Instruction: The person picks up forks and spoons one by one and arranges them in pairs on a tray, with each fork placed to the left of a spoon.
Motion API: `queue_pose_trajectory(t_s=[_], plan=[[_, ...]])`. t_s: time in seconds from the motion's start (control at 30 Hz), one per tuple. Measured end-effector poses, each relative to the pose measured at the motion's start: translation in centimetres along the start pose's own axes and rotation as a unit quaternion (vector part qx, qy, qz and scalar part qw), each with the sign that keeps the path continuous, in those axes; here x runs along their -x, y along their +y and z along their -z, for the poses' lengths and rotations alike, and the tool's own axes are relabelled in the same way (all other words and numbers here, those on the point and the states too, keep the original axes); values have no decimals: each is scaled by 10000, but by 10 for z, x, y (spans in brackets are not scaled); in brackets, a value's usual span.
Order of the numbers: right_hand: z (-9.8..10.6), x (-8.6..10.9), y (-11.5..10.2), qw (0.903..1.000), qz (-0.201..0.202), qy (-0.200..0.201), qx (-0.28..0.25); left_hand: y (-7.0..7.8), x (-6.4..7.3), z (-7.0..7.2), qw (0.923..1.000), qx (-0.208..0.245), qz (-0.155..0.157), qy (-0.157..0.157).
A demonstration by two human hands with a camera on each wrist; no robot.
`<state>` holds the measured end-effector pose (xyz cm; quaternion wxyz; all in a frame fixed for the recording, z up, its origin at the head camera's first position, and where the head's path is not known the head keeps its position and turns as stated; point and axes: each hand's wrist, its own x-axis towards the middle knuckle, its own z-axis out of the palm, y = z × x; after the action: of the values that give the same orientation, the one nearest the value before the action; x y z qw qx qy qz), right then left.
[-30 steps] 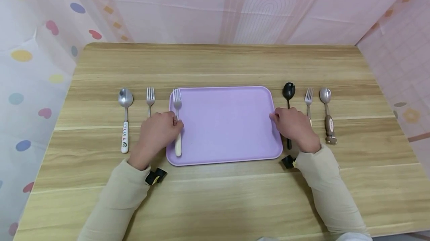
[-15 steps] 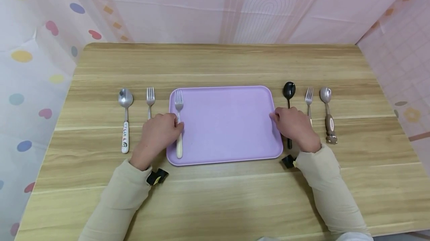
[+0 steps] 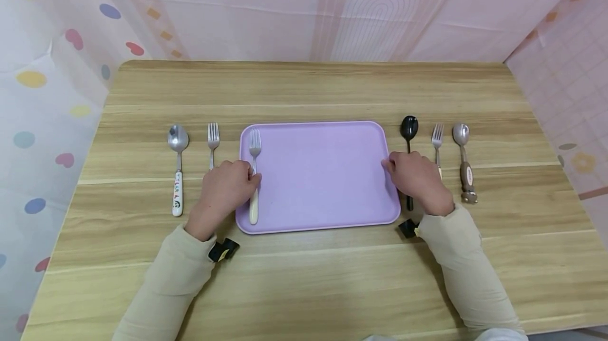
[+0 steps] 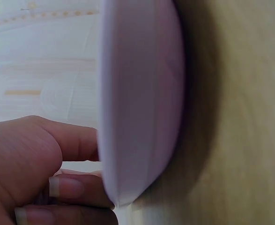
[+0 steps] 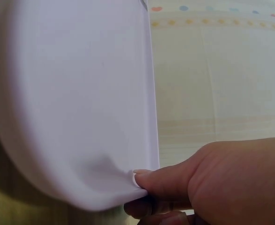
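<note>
A lilac rectangular tray [image 3: 323,177] lies mid-table in the head view. My left hand [image 3: 227,187] grips its left rim, its thumb over the edge and its other fingers curled, as the left wrist view [image 4: 29,173] shows. Along the tray's left side, inside the rim, lies a fork with a cream handle [image 3: 254,209]; the left thumb covers part of it. At the opposite end my right hand [image 3: 418,178] pinches the right rim, thumb on the inside and fingers below, also seen in the right wrist view. Beneath the right hand, a black spoon [image 3: 409,128] is partly hidden.
Left of the tray lie a spoon with a white patterned handle [image 3: 178,182] and a fork [image 3: 213,136], whose lower part the left hand hides. On the right are a small fork [image 3: 437,138] and a bear-handled spoon [image 3: 467,174]. A patterned curtain [image 3: 266,13] hangs behind the wooden table [image 3: 309,288].
The fork in the tray has shifted slightly right and toward the person. My left hand has crept a little to the right. The right hand stays almost in place.
</note>
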<state>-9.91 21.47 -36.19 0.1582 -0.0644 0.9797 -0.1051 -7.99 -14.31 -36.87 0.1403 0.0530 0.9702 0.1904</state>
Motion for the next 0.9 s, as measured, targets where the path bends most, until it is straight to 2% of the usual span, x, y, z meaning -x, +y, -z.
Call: queue_pose_trajectory(t_s=[0.53,0.9], plan=[[-1,0,1,10000,17,-39,-18,3,2,1,9999,-74,124,-48],[-1,-1,2,10000,17,-46,5,4,3,1,9998,31,200,-30]])
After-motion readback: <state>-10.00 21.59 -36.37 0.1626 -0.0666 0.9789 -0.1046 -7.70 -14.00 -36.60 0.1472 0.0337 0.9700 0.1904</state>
